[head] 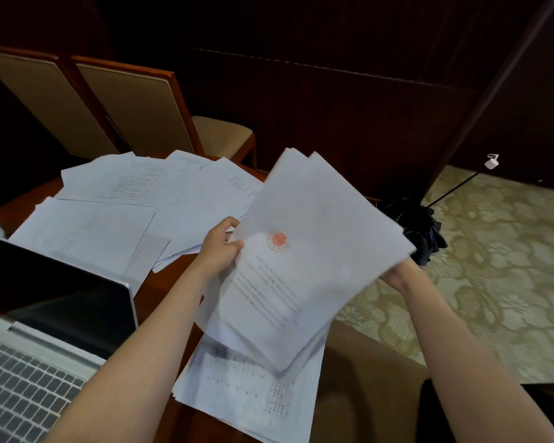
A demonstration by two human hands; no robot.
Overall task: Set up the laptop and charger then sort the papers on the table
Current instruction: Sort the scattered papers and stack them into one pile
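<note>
Head view shows the left hand (pixel 221 247) pinching the left edge of the held stack (pixel 304 260) of papers, thumb on top, raised just right of the open laptop (pixel 45 318), while the right hand (pixel 397 276) meets the stack's other edge with fingers hidden, so grip or mere support cannot be told. The fanned sheets probably want squaring with a tap on the surface (pixel 163 282) right of the laptop, kept apart from the loose sheets (pixel 109 215) spread beyond its screen.

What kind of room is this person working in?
Probably a meeting or conference room, perhaps in a hotel or office: a wooden table spread with printed papers, an open laptop, matching padded chairs and patterned carpet.
</note>
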